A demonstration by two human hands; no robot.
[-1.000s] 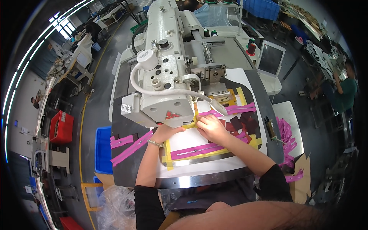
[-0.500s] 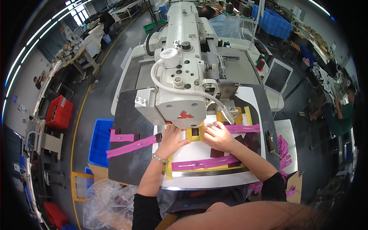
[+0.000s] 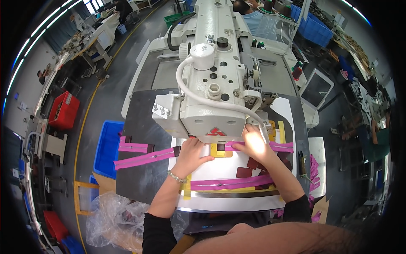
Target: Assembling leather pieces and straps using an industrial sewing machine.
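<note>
My left hand (image 3: 191, 158) lies on the white sheet with its thumb stretched out toward a small yellow frame (image 3: 227, 154); its fingertips pass under the sewing machine head (image 3: 215, 122). A dark square patch (image 3: 220, 147) sits in that frame, at the end of a pink zipper (image 3: 279, 147). Across the zipper reaches my right hand (image 3: 255, 146), thumb on or just above it and fingers spread toward the machine; glare whitens its back. Left of my left hand lies another pink zipper (image 3: 146, 160) with a dark end patch. A third zipper (image 3: 224, 183) lies nearer me.
Dark red patches (image 3: 244, 172) lie beside my right forearm. A shorter pink zipper (image 3: 134, 147) rests at the table's left, by a blue bin (image 3: 109, 148). Pink strips (image 3: 314, 169) hang at the right. Clear plastic (image 3: 114, 222) lies below left. A tablet screen (image 3: 316, 86) stands back right.
My right hand has moved right and forward from the yellow frame, and the zipper's end beside the dark patch now shows. My left hand stays about where it was. The view has shifted slightly.
</note>
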